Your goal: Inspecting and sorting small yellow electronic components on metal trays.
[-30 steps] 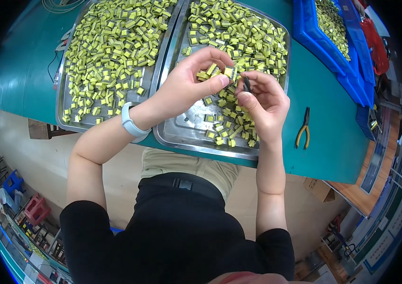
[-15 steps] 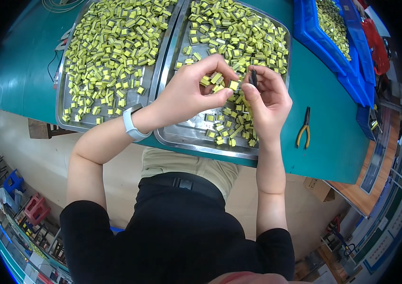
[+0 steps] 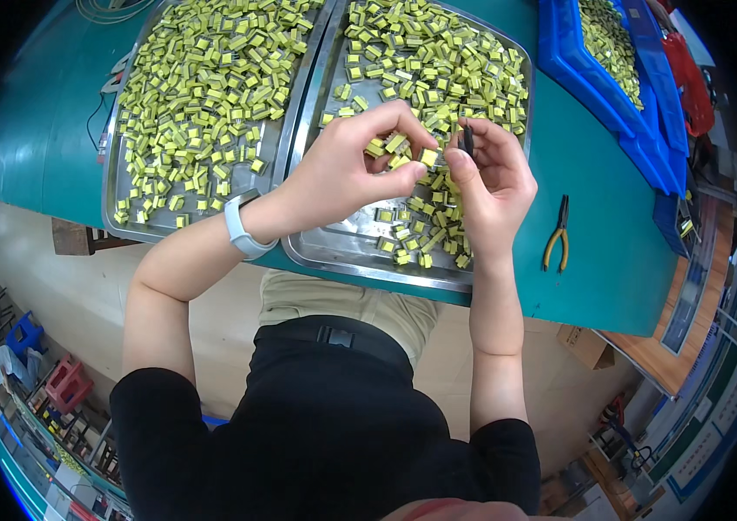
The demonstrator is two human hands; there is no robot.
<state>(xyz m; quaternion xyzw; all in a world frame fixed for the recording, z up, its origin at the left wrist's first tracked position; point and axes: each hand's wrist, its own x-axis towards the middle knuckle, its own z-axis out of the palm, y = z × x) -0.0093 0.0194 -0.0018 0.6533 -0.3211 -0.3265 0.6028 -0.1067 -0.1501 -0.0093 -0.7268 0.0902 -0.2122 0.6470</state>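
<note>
My left hand [image 3: 358, 161] pinches a small yellow-wrapped transformer [image 3: 428, 157] between thumb and forefinger, with a few more of the same kind tucked in its palm. Facing it, my right hand [image 3: 500, 178] grips a thin black pointed tool [image 3: 467, 139] between thumb and fingers; its exact kind is too small to make out. The tool's tip is close to the held transformer, and a small gap shows between the hands. Both hands are above the right metal tray [image 3: 334, 247], which is strewn with many yellow transformers [image 3: 421, 52].
A left metal tray [image 3: 125, 227], also full of yellow transformers, lies alongside on the green table [image 3: 594, 286]. Pliers with yellow handles [image 3: 557, 239] rest right of my right hand. Blue bins [image 3: 594, 87] holding more parts stand at the far right.
My right hand has shifted very slightly to the right with the black tool, away from the transformer. My left hand stays in place.
</note>
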